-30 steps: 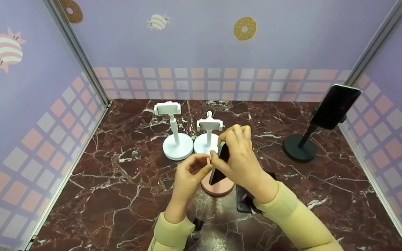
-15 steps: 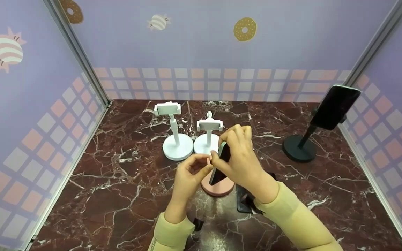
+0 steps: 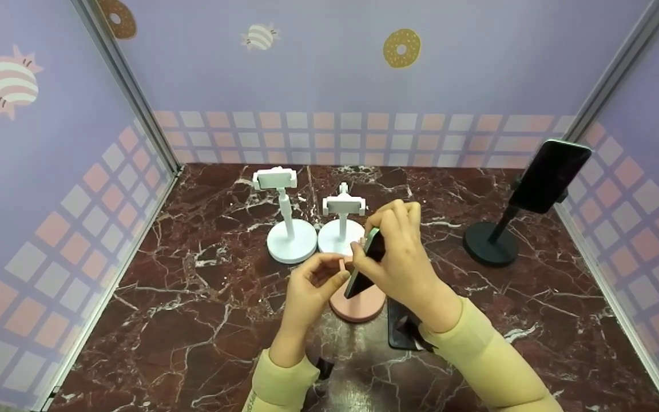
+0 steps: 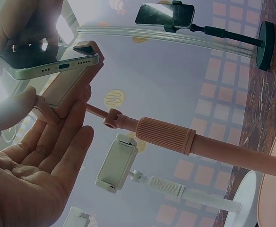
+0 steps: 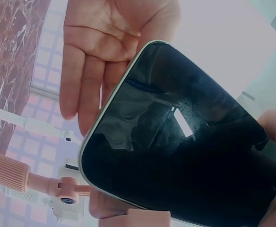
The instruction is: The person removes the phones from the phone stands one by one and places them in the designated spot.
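My left hand (image 3: 308,293) pinches the clamp (image 4: 68,90) of a pink phone stand between thumb and index finger; its other fingers extend behind. The stand's round base (image 3: 358,309) sits on the table. With my right hand (image 3: 403,257), I grip a phone (image 5: 176,142) that has a dark screen and pale green edge. In the left wrist view the phone tilts across the clamp, one side near the upper jaw and the other off the clamp face. The phone hides much of the clamp in the head view.
Two white phone stands (image 3: 292,243) (image 3: 341,236) stand just behind. At the right, a black stand (image 3: 491,245) carries another phone (image 3: 552,174). A black phone (image 3: 403,329) lies on the marble table (image 3: 209,320), partly under my right forearm. Patterned panels (image 3: 329,68) surround the table.
My right hand has shifted slightly up and to the right with the phone, uncovering a bit more of the pink base. My left hand stays at the clamp.
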A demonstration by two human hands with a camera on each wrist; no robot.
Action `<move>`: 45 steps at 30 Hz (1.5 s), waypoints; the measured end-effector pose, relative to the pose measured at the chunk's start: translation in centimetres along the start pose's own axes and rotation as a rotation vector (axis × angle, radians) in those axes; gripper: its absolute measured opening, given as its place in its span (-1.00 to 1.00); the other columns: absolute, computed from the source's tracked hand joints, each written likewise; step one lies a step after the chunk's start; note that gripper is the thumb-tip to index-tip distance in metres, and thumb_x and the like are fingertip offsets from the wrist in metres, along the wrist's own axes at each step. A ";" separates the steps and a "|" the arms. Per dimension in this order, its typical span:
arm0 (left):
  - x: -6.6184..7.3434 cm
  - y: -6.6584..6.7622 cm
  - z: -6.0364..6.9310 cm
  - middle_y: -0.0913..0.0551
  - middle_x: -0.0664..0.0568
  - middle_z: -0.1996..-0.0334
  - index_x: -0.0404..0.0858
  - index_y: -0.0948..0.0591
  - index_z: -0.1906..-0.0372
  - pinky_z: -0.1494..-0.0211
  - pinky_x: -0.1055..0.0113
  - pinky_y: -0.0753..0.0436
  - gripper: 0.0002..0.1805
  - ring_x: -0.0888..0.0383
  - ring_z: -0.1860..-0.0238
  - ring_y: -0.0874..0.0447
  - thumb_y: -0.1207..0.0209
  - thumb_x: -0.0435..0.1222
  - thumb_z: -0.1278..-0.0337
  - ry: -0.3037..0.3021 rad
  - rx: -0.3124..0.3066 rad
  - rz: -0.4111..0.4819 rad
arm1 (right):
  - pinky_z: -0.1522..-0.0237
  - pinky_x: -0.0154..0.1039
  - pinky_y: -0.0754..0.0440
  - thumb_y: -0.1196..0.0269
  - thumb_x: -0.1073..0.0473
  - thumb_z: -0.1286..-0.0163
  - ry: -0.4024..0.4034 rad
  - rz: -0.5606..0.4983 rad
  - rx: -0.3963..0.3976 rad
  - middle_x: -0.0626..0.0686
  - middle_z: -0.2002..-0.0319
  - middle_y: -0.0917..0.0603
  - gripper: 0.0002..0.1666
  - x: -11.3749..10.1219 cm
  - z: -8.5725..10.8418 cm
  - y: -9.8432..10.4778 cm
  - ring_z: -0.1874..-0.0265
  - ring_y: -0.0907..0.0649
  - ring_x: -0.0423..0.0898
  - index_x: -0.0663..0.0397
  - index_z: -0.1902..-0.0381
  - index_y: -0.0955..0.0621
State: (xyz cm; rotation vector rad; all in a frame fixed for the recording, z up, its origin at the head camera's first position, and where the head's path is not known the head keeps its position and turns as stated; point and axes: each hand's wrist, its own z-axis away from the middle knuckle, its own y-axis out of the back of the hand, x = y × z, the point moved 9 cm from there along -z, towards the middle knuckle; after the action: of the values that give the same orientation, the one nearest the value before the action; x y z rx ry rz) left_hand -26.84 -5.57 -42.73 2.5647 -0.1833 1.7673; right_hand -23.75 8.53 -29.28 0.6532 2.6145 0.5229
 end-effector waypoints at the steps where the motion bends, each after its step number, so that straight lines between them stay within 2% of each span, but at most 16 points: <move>1: 0.0 0.0 0.0 -0.73 -0.39 0.11 -0.53 -0.65 0.03 0.04 0.45 -0.72 -0.72 0.29 0.16 -0.74 -0.37 -0.51 -0.16 0.000 0.000 -0.001 | 0.10 -0.05 -0.23 -0.36 0.34 -0.08 0.000 -0.005 0.003 0.14 0.33 -0.41 -0.65 0.0 -0.1 0.1 0.19 -0.29 0.11 0.16 0.29 -0.40; 9: 0.0 0.0 0.0 -0.72 -0.39 0.13 -0.56 -0.64 0.01 0.03 0.45 -0.73 -0.70 0.32 0.15 -0.73 -0.36 -0.50 -0.18 -0.016 -0.005 -0.010 | 0.08 -0.03 -0.18 -0.34 0.32 -0.10 0.001 -0.024 0.027 0.15 0.32 -0.42 -0.68 0.0 -0.3 0.8 0.20 -0.28 0.12 0.17 0.28 -0.41; 15: -0.2 0.0 0.0 -0.70 -0.45 0.13 -0.57 -0.63 0.01 0.01 0.44 -0.73 -0.70 0.31 0.15 -0.73 -0.35 -0.51 -0.19 0.004 -0.003 -0.006 | 0.07 -0.03 -0.18 -0.35 0.31 -0.10 -0.010 -0.041 0.058 0.16 0.33 -0.43 -0.67 0.1 -0.6 1.5 0.20 -0.28 0.12 0.18 0.27 -0.41; 20: -0.3 0.0 0.0 -0.71 -0.42 0.14 -0.60 -0.62 0.01 0.00 0.42 -0.74 -0.69 0.29 0.15 -0.74 -0.35 -0.51 -0.18 0.011 -0.001 -0.003 | 0.05 -0.03 -0.17 -0.35 0.29 -0.12 -0.013 -0.052 0.079 0.17 0.34 -0.42 -0.67 0.2 -0.8 2.0 0.22 -0.28 0.13 0.20 0.30 -0.40; 32: 0.1 0.1 0.0 -0.72 -0.40 0.14 -0.52 -0.66 0.03 0.05 0.46 -0.72 -0.72 0.31 0.17 -0.73 -0.36 -0.52 -0.16 0.001 0.008 -0.012 | 0.01 -0.11 -0.09 -0.37 0.29 -0.14 -0.038 -0.065 0.110 0.19 0.33 -0.41 -0.66 0.6 -1.1 3.0 0.21 -0.25 0.13 0.20 0.29 -0.39; 38: -0.2 0.2 0.0 -0.73 -0.37 0.14 -0.52 -0.66 0.03 0.06 0.45 -0.73 -0.71 0.30 0.18 -0.73 -0.37 -0.52 -0.15 0.002 0.009 -0.004 | 0.00 -0.12 -0.08 -0.36 0.28 -0.16 -0.032 -0.071 0.149 0.20 0.34 -0.40 -0.67 0.7 -1.1 3.7 0.22 -0.24 0.12 0.20 0.30 -0.39; 45: -0.2 0.2 0.0 -0.73 -0.37 0.15 -0.53 -0.66 0.03 0.06 0.45 -0.74 -0.72 0.30 0.18 -0.74 -0.37 -0.52 -0.15 -0.001 0.009 0.005 | -0.02 -0.15 -0.09 -0.34 0.28 -0.12 -0.062 -0.090 0.238 0.20 0.36 -0.39 -0.69 1.2 -1.0 5.1 0.21 -0.24 0.05 0.24 0.34 -0.40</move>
State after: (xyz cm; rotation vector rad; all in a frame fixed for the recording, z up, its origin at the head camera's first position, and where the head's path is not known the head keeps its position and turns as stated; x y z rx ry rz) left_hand -26.93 -5.76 -42.89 2.5736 -0.1823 1.7721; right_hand -23.32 13.05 -26.47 0.6090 2.6550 0.1624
